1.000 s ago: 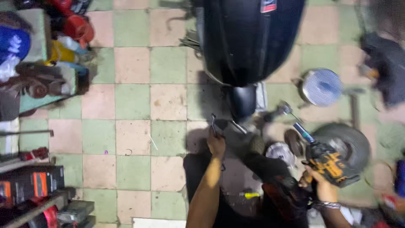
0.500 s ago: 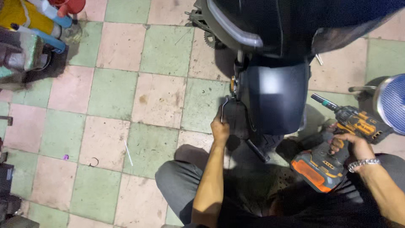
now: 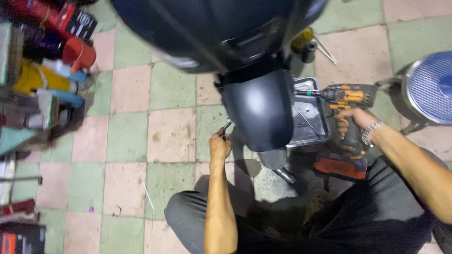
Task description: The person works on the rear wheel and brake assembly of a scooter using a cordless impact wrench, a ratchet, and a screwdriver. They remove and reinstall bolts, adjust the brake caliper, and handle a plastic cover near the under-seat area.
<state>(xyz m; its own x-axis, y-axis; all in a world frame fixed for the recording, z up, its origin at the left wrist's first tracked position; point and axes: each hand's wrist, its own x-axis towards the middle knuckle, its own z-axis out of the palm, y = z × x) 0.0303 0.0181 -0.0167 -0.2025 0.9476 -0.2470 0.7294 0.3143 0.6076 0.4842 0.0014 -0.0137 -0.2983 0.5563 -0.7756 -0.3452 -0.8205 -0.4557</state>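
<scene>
The cordless drill (image 3: pixel 346 124), orange and black with a red-orange battery pack at its foot, sits upright in the right hand (image 3: pixel 354 117), its bit pointing left and touching the right edge of the dark rear mudguard (image 3: pixel 261 110). The right hand is wrapped tight around the drill's grip, a metal bracelet (image 3: pixel 372 131) at the wrist. Just behind the drill's nose lies a shiny metal tray (image 3: pixel 310 117), tucked against the mudguard's right side.

Across on the other flank, the left hand (image 3: pixel 219 146) is closed around a slim metal tool (image 3: pixel 227 127), a wrench or the like, held up against the mudguard's left edge; what its tip meets cannot be made out. Above both hands looms the dark body of the scooter (image 3: pixel 212 28), blurred. The person squats over the checked floor (image 3: pixel 127 136) of pale green and pink tiles, knees in grey trousers.

Out to the right stands a round fan (image 3: pixel 428 87) with a blue-lit grille. Far left, a cluttered shelf (image 3: pixel 42 70) holds red, yellow and blue cans and bottles, smeared by blur.
</scene>
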